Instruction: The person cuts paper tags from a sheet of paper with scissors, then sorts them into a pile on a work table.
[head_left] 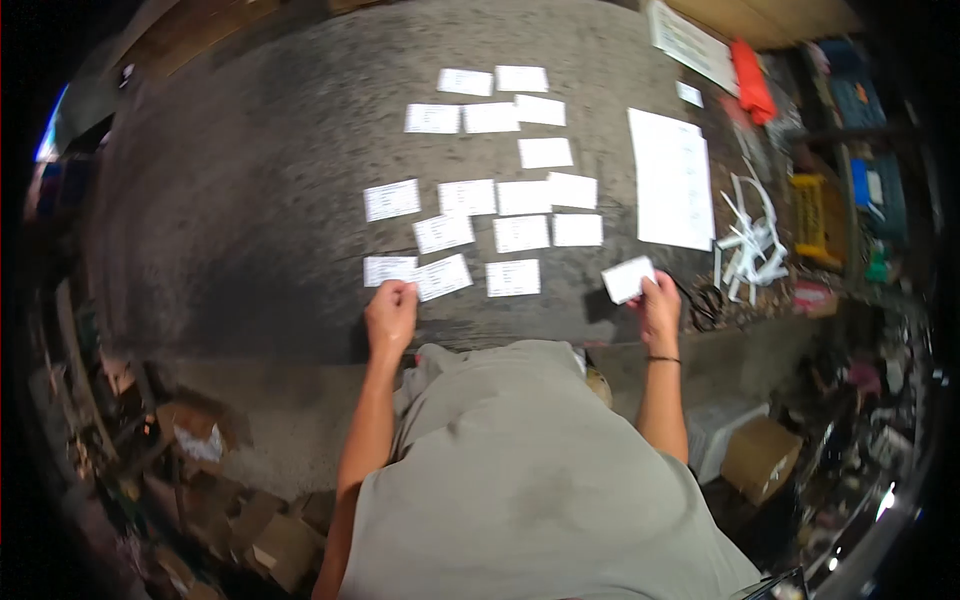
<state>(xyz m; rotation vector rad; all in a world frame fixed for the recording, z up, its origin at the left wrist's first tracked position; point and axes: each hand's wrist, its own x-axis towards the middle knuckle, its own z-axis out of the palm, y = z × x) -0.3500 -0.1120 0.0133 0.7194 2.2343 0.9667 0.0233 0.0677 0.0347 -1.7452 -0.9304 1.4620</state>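
Note:
My left hand (pixel 391 314) is at the table's near edge, its fingers pinched together at the lower edge of a white printed card (pixel 389 269) that lies on the dark table (pixel 250 200). Beside it lies a tilted card (pixel 443 277). Off to the right, my right hand (pixel 658 306) grips a small white card (pixel 627 280), held just above the table's near edge. Several more white cards with printed text, such as one at the top (pixel 522 79) and one lower down (pixel 513 278), lie in loose rows between and beyond my hands.
Larger white sheets (pixel 672 180) lie right of the cards. Further right are a heap of white paper strips (pixel 750 245), dark scissors (pixel 706 304) and a red item (pixel 752 82). Cardboard boxes (pixel 762 457) stand on the floor below the table.

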